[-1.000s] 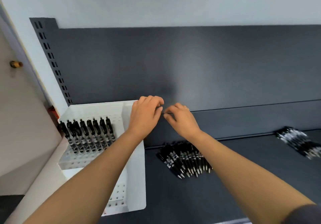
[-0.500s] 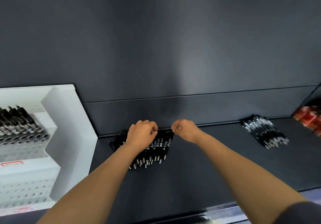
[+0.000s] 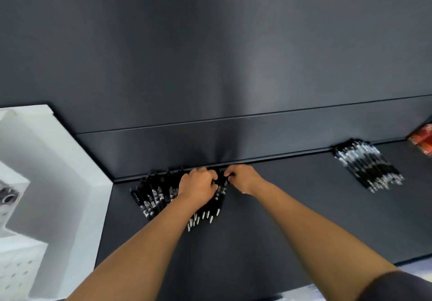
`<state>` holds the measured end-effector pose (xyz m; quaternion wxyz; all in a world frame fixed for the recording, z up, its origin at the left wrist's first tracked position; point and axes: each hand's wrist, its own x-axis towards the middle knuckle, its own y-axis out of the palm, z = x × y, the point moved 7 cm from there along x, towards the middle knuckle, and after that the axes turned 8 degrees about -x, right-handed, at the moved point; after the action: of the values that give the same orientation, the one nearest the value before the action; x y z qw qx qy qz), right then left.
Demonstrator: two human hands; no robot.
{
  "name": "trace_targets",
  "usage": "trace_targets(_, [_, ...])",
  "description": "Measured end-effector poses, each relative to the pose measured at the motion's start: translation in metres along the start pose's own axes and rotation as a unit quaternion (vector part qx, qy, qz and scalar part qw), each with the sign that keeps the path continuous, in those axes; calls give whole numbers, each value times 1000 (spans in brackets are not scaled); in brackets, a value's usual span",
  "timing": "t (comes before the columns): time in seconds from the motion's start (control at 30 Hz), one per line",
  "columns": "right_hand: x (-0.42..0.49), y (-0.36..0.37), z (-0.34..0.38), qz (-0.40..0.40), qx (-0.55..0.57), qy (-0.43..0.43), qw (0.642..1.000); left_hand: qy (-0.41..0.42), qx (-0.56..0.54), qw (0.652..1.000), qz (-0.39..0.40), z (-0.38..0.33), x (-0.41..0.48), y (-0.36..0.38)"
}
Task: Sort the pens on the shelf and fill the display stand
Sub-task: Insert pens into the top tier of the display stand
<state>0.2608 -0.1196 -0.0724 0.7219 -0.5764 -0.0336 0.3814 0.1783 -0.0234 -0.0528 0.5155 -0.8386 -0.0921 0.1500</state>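
At far left, white stand (image 3: 70, 172), blurred, stepped, pierced with rows of holes; something dark at its left edge, too blurred to name. Right of it, on the dark shelf (image 3: 292, 219) and hard against the back panel (image 3: 210, 67), pens (image 3: 152, 199): a black fanned heap lying flat, long axes running front to back, silver tips toward the viewer, clip ends toward the panel.

Over the heap's far ends, left grip (image 3: 198, 185): bare hand, knuckles up, fingers curled down into the pens and closed around several, exact count hidden underneath. Just beside it, right grip (image 3: 243, 178): fingers and thumb pinched together on the far end of a pen or two at the heap's right edge. Forearms reaching in from below, wrists apart.

Farther right, well apart, second pile (image 3: 367, 167) of black-and-clear pens, also against the panel, no hand near. At the right edge, red packets (image 3: 423, 140), blurred.

Judged step: gathering a bundle for the stand. Stand to the left of both grips, left grip nearer to it. Pens lying flat with tips toward the viewer, so probably needing a turn to upright before going into holes. Holes in view at lower left unfilled; much left to do.
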Motion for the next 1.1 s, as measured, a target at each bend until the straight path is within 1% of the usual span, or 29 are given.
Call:
trace_targets(0.13, [4,8,1,-6,-29,29,999,-5,30,999,10,4,11,12])
trace_targets(0.3, [-1,5,0,-21,-32,72,997,-7,75,997,-28,-7,19,19])
trace_targets(0.37, [-5,3,-3,-25,-32,88,995,-4,97,995,-29,-13,22,24])
trace_targets(0.47, [-11,2,-13,-34,-9,102,994,0,115,993,-16,-24,25,33])
trace_targets(0.53, [-14,2,-21,-36,40,110,993,-1,106,994,-3,-29,25,38])
trace_targets(0.6, [-17,1,-27,-38,108,118,986,-12,83,996,-2,-30,25,36])
trace_targets(0.67, [-18,-4,-30,-49,153,120,980,-23,46,998,-19,-28,24,28])
trace_targets(0.7, [-19,-8,-31,-55,166,114,978,-26,20,999,-25,-28,23,23])
trace_targets(0.77, [-22,-18,-28,-73,199,86,974,-33,-68,997,-30,-28,19,12])
trace_targets(0.83, [-27,-29,-21,-78,244,53,965,-41,-172,984,-30,-29,15,1])
trace_targets(0.9, [-34,-40,-9,-75,280,20,957,-28,-255,966,-42,-34,8,-14])
trace_targets(1.0, [-47,-57,14,-76,317,-28,945,-20,-309,948,-74,-37,-6,-38])
trace_targets(1.1, [-61,-66,44,-68,357,-67,929,-32,-325,934,-144,-30,-29,-65])
